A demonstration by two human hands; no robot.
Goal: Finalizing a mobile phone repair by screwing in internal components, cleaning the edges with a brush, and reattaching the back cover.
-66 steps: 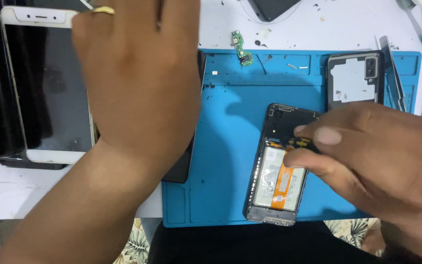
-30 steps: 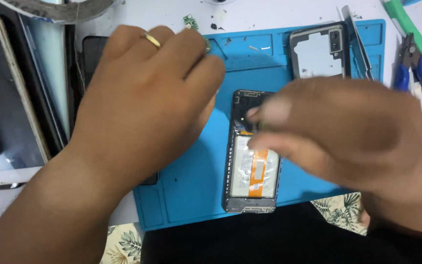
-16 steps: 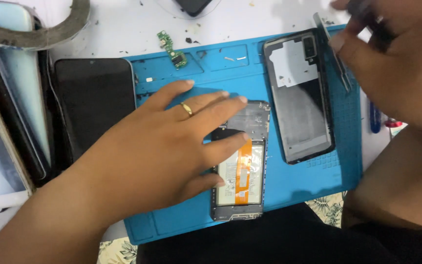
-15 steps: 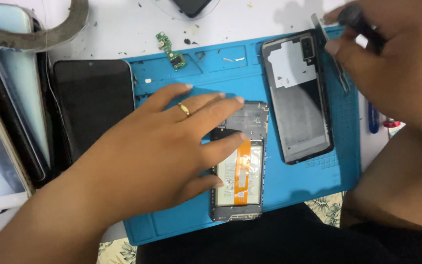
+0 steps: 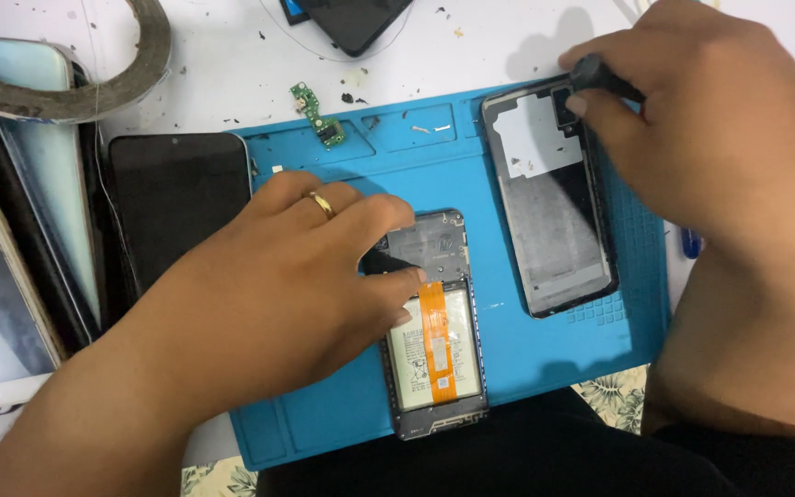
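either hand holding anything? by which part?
Right hand: grips a black tool by its handle end, in the fingers. Left hand: holds nothing, just presses flat on the opened phone.

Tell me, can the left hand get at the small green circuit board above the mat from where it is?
Probably yes. The left hand rests on the opened phone, and only bare blue mat lies between it and the green board.

White worktable [image 5: 232, 64]: blue mat [image 5: 471, 166], black phone [image 5: 177, 202], tape roll [image 5: 66, 87]

Single head view, close, looking steeply down at blue mat [image 5: 471, 175]; no second view.
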